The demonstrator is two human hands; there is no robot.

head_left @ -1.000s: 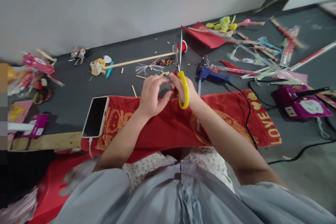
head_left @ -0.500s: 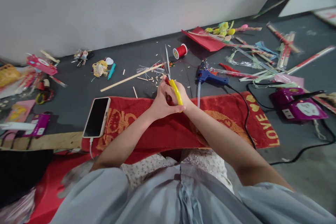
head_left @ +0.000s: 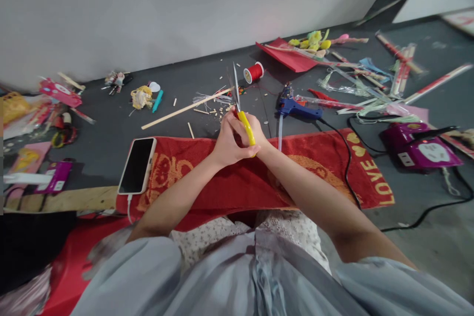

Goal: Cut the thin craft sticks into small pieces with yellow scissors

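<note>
My left hand [head_left: 230,140] is closed around a pair of scissors [head_left: 247,129] with a yellow handle, its thumb across the handle. The blades point up and away from me and stand apart in a narrow V. Pressed close behind the scissors, my right hand [head_left: 258,132] is curled; its fingertips are hidden, so what they hold does not show. Both hands are above the far edge of a red towel [head_left: 237,182]. Just past them lie small cut pieces [head_left: 222,108], a long thin wooden stick [head_left: 185,109] and a spool of red thread [head_left: 254,73].
A blue glue gun [head_left: 296,107] lies to the right, its cord running over the towel to a purple power strip [head_left: 420,148]. A phone [head_left: 137,165] charges at the towel's left end. Wrapped sticks [head_left: 403,69] and red paper [head_left: 289,57] are at the back right.
My hands and the scissors stay almost in place, with the left thumb shifted slightly. The objects on the table have not moved.
</note>
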